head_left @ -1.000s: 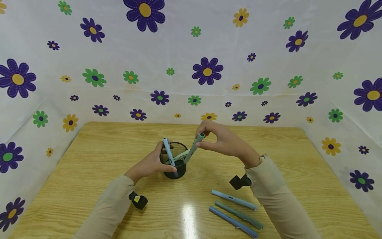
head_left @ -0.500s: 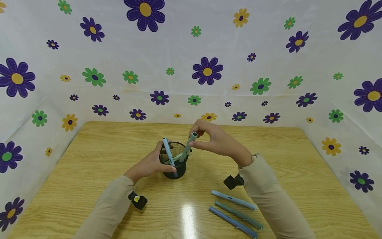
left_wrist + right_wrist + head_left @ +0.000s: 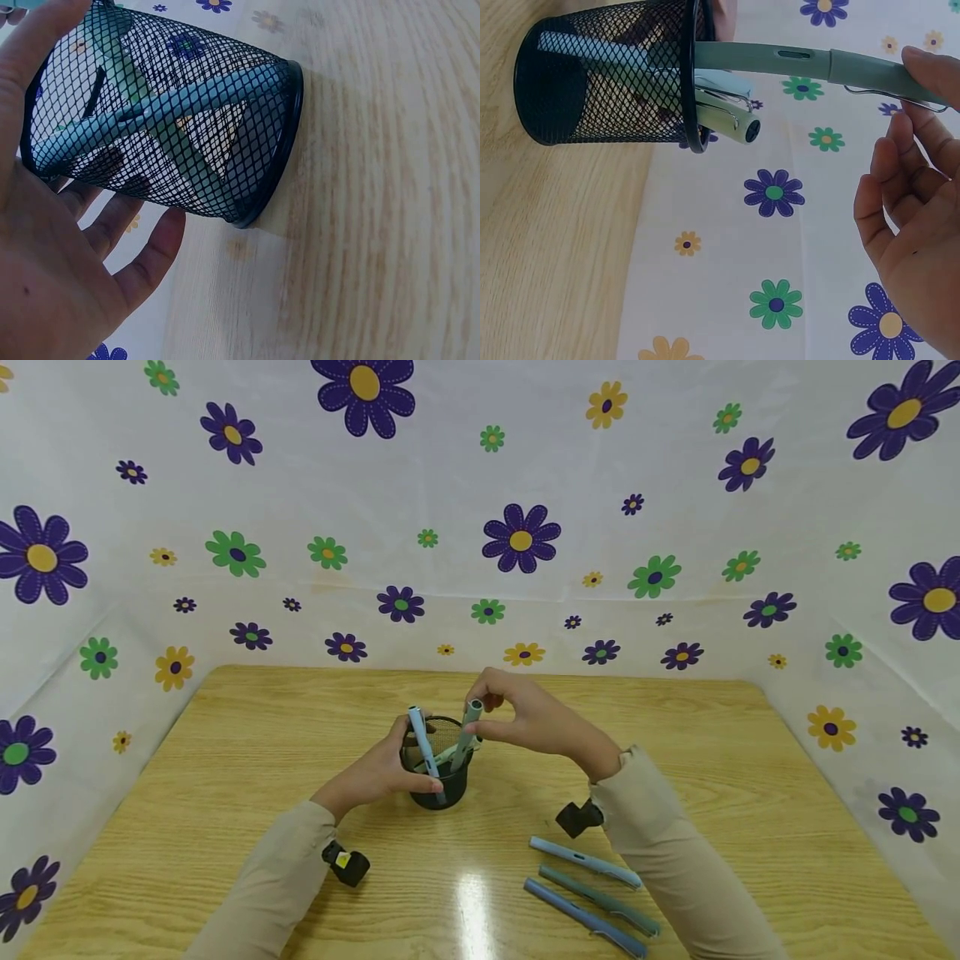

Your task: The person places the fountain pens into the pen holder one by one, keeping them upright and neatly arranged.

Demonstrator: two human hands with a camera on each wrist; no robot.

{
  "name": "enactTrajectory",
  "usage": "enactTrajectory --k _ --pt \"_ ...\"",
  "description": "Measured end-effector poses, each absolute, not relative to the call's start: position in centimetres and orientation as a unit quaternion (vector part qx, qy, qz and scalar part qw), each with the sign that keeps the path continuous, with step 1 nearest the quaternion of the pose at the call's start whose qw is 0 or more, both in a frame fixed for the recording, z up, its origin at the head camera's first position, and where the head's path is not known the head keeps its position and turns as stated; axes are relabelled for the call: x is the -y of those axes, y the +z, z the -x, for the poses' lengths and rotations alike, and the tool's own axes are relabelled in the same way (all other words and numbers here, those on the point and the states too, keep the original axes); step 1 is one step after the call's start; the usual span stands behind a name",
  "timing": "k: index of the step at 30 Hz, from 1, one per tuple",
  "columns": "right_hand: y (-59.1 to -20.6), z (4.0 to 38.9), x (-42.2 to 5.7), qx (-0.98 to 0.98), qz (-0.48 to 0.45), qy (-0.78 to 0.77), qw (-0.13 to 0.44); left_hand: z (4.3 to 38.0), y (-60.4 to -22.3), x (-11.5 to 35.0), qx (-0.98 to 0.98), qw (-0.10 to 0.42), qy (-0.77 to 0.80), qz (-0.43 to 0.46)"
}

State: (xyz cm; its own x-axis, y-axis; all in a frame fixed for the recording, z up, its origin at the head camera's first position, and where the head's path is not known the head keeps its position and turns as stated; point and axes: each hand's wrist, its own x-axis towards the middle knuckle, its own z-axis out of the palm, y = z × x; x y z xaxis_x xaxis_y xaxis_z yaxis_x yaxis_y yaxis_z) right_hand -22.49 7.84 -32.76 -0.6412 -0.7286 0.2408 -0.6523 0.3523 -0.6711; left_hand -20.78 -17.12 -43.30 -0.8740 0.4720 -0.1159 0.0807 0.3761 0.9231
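My left hand (image 3: 375,774) grips a black mesh pen holder (image 3: 442,797) around its side, thumb at the front and fingers behind. A light blue pen (image 3: 422,737) leans inside it, and a pale green pen (image 3: 731,120) slants across with its capped end past the rim. Between thumb and fingertips, my right hand (image 3: 536,718) pinches a dark green pen (image 3: 757,58) near its clip end. That pen's lower part is inside the holder's rim; its tip is hard to make out through the mesh.
Three more pens lie on the wooden table (image 3: 262,760) at front right: a light blue pen (image 3: 585,861), a green pen (image 3: 600,900) and a darker blue pen (image 3: 585,917). A white flowered cloth (image 3: 450,468) rises behind the table and along both sides.
My right hand has moved left with the dark green pen, which now stands steeper and lower inside the holder. The left hand and holder have stayed in place.
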Motion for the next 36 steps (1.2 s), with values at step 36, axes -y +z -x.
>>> enactTrajectory --k 36 --pt "-33.6 21.4 -13.5 -0.859 0.371 -0.346 0.064 20.7 -43.3 17.3 -0.808 0.175 0.532 -0.181"
